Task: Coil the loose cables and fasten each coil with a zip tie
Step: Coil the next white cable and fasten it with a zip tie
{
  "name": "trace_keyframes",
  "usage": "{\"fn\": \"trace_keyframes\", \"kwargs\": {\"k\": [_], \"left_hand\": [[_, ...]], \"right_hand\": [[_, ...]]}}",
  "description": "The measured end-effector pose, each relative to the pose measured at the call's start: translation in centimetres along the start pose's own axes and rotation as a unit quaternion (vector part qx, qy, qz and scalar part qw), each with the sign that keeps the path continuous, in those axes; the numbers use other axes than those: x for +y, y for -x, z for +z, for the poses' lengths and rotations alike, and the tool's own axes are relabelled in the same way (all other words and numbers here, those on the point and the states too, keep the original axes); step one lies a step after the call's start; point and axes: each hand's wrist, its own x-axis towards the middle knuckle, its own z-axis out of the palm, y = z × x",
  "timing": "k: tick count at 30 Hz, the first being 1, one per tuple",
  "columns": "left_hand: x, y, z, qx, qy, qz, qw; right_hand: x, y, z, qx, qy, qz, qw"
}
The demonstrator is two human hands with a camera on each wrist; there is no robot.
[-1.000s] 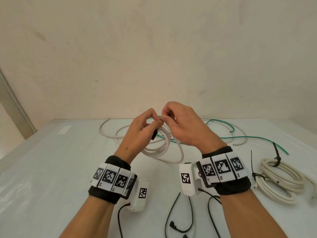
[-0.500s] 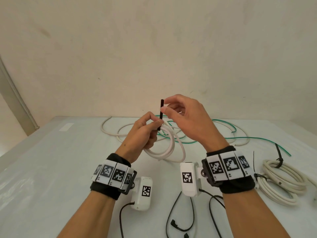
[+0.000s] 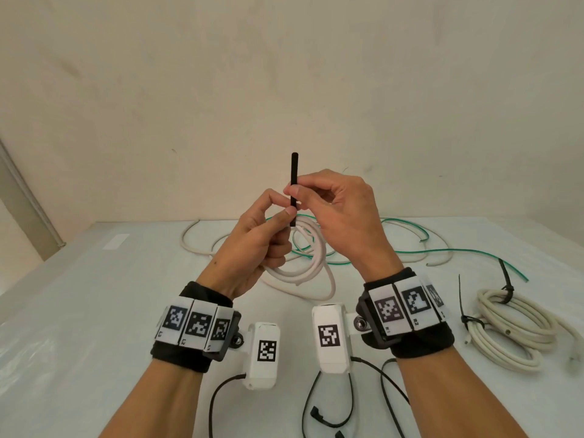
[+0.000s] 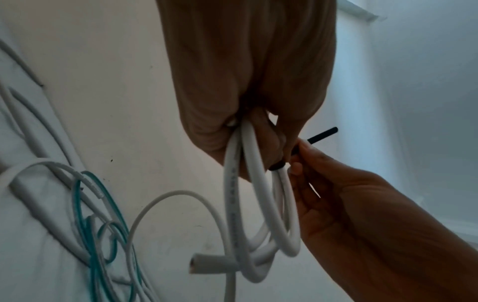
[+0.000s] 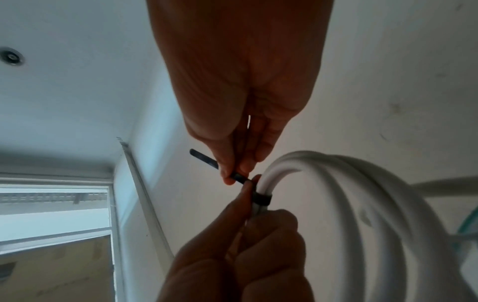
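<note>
My left hand [image 3: 271,229] grips a white cable coil [image 3: 303,267] held above the table, its loops hanging down [image 4: 258,204]. A black zip tie [image 3: 294,178] is looped round the coil just above my left fingers [image 5: 261,197]. My right hand [image 3: 316,200] pinches the tie's tail between thumb and finger [image 5: 232,173], and the tail [image 4: 323,134] sticks straight up past the fingertips. The tie's head is hidden between the two hands.
Loose white cable [image 3: 202,245] and green cable [image 3: 442,252] lie tangled at the back of the white table [image 3: 94,311]. A cream coil [image 3: 518,330] fastened with black zip ties [image 3: 507,289] lies at the right. Black wrist-camera leads [image 3: 331,415] trail near the front edge.
My right hand has pulled the zip tie's tail upward through its head, so more black tail now stands above the fingers. Both hands and the coil have risen slightly.
</note>
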Motion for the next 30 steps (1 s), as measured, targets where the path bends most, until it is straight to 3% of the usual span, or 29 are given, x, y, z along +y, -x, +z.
{"fn": "trace_keyframes", "kwargs": {"k": [4, 13, 17, 20, 25, 30], "left_hand": [[0.2, 0.0, -0.6, -0.012, 0.028, 0.031, 0.999], [-0.4, -0.1, -1.2, 0.007, 0.050, 0.030, 0.998], [-0.7, -0.4, -0.8, 0.046, 0.024, 0.022, 0.998], [-0.8, -0.3, -0.7, 0.034, 0.028, -0.013, 0.999], [-0.1, -0.2, -0.9, 0.005, 0.051, -0.050, 0.997], [-0.5, -0.3, -0.3, 0.017, 0.035, -0.037, 0.999]], "right_hand": [[-0.8, 0.1, 0.4, -0.005, -0.001, -0.037, 0.999], [-0.3, 0.2, 0.9, -0.034, 0.014, -0.066, 0.997], [0.6, 0.0, 1.1, -0.032, 0.015, -0.034, 0.999], [1.3, 0.1, 1.3, -0.018, -0.028, 0.010, 0.999], [1.3, -0.2, 1.1, -0.026, -0.022, 0.004, 0.999], [1.3, -0.2, 0.4, -0.025, -0.006, -0.005, 1.000]]}}
